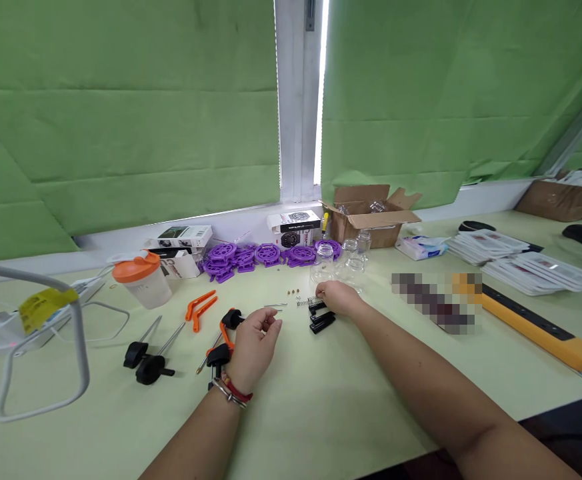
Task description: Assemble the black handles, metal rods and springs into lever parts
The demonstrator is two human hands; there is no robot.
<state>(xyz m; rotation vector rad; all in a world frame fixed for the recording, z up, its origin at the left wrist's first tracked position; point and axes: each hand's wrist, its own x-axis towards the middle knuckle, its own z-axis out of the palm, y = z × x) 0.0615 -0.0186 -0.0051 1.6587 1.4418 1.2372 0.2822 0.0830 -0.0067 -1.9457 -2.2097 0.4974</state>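
Note:
My left hand is over the table with its fingers curled and thumb close to them; whatever may be between them is too small to make out. Beside it are black knob-like parts with metal rods and orange pieces. My right hand reaches down by the small coil springs, its fingertips pinched together and partly hidden. Just below it lie several black elongated parts. Thin metal pins and small brass bits rest between the hands.
Orange levers and black knobs with rods lie left, near a lidded cup and a grey bent frame. Purple lattice discs, glass jars and an open carton line the back. A yellow-black bar lies right.

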